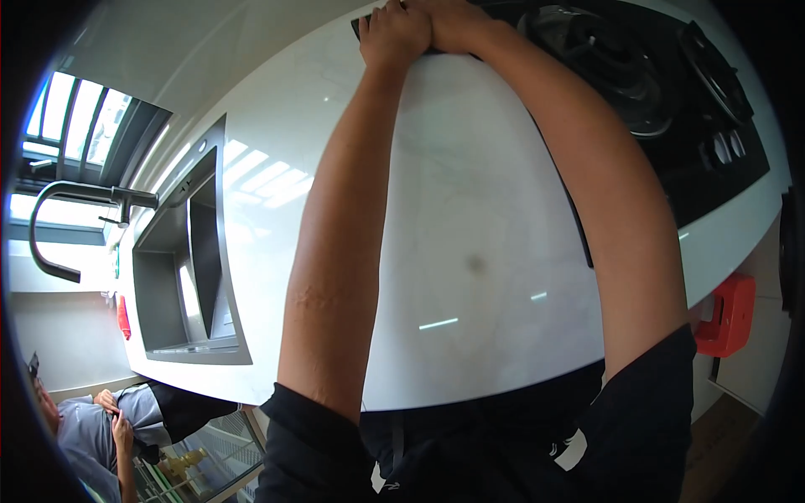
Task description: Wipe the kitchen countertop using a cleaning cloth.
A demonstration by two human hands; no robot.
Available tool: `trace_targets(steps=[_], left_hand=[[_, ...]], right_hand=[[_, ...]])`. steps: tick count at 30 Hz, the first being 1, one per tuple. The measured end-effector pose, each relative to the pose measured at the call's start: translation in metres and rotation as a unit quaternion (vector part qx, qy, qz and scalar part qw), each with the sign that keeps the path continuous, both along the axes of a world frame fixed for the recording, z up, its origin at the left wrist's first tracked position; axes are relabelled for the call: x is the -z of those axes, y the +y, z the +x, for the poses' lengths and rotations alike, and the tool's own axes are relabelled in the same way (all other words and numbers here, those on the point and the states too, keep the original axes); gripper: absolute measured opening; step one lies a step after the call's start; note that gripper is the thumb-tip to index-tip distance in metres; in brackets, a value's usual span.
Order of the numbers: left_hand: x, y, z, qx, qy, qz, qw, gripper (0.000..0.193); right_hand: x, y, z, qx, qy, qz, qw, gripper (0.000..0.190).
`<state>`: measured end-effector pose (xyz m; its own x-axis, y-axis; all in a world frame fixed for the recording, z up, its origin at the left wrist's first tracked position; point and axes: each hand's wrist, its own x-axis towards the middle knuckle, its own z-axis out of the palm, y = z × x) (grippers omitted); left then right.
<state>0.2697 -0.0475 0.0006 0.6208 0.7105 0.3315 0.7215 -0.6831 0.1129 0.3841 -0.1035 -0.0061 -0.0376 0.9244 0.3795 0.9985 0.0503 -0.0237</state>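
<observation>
Both my arms reach forward over a glossy white countertop (471,207) to its far side. My left hand (396,31) rests at the near left corner of a black gas cooktop (704,182), its fingers bent over something dark. My right hand (456,25) lies against it, the two touching. The upper part of both hands is cut off by the picture's rim, so what lies under the fingers cannot be told. A round burner (597,69) stands to the right of my right hand, partly behind my forearm.
At the left, a grey sink (163,295) with a dark curved faucet (56,188) is set in the counter below a window (75,119). Another person (94,434) is at the lower left. A red plastic object (739,314) is at the counter's right edge.
</observation>
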Motion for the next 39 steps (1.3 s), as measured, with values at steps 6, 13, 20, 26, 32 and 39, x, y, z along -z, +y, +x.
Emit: trace_targets(steps=[6,13,20,26,32,39], left_hand=[[-0.010,-0.087,-0.024,-0.013,-0.139,-0.094,0.986,0.060],[-0.002,-0.173,-0.074,0.038,-0.138,-0.104,0.984,0.061],[0.001,-0.285,-0.131,0.098,-0.126,-0.129,0.979,0.061],[-0.015,-0.384,-0.213,0.221,-0.107,-0.061,0.967,0.064],[-0.014,-0.369,-0.216,0.199,-0.103,-0.138,0.965,0.064],[-0.012,-0.244,-0.154,0.148,-0.103,-0.164,0.970,0.062]], right_hand=[[-0.014,-0.078,-0.024,0.049,-0.030,-0.111,0.992,0.064],[-0.009,-0.181,-0.071,0.071,-0.053,-0.080,0.993,0.066],[-0.010,-0.304,-0.122,0.051,-0.007,-0.060,0.997,0.067],[-0.026,-0.413,-0.180,0.040,-0.005,-0.028,0.999,0.069],[-0.024,-0.393,-0.186,0.007,0.038,-0.045,0.998,0.069],[-0.011,-0.266,-0.150,0.086,0.002,-0.041,0.995,0.076]])
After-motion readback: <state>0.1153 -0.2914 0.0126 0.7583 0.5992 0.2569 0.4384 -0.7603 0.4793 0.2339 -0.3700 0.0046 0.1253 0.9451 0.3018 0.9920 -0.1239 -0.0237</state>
